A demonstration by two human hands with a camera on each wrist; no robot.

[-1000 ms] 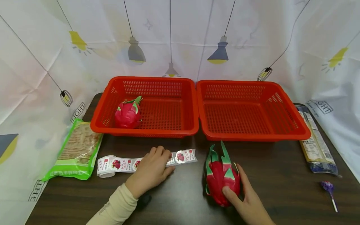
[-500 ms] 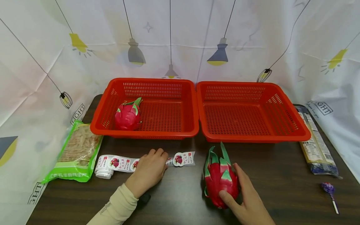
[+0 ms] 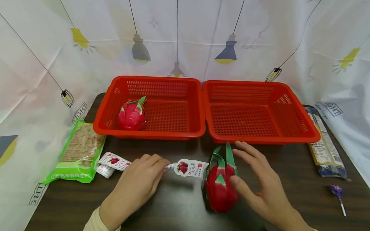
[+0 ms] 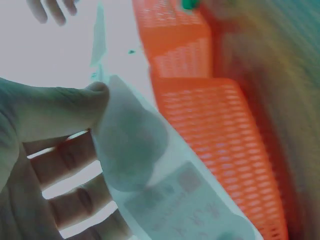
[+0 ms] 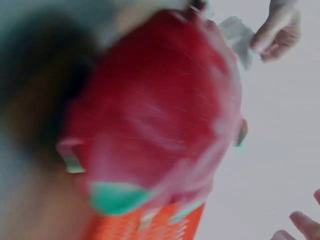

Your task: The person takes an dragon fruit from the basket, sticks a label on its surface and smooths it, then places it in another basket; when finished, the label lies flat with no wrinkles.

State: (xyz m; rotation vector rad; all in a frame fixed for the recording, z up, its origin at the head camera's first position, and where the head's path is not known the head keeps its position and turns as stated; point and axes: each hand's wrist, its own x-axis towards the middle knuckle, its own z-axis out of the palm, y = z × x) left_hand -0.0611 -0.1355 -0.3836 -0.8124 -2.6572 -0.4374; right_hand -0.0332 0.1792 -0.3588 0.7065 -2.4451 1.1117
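My left hand (image 3: pixel 141 179) pinches a strip of printed stickers (image 3: pixel 192 168) between thumb and fingers, plain in the left wrist view. The strip's free end reaches right to the leaves of a red dragon fruit (image 3: pixel 219 192), and its roll (image 3: pixel 105 170) sits at the left. That dragon fruit stands on the table with green leaves pointing away from me. To its right, my right hand (image 3: pixel 266 186) has its fingers spread; the thumb tip overlaps the fruit's edge, and I cannot tell if it touches. The right wrist view shows those fingertips (image 5: pixel 303 222) apart from the fruit.
Two red baskets stand side by side at the back; the left basket (image 3: pixel 150 134) holds another dragon fruit (image 3: pixel 132 116). A green-edged food bag (image 3: pixel 79 150) lies left. A flat packet (image 3: pixel 326 144) and a purple lollipop (image 3: pixel 336 191) lie right.
My right hand has let its grip on the dragon fruit go and spread its fingers. My left hand has turned, drawing the sticker strip's free end up and right to the fruit.
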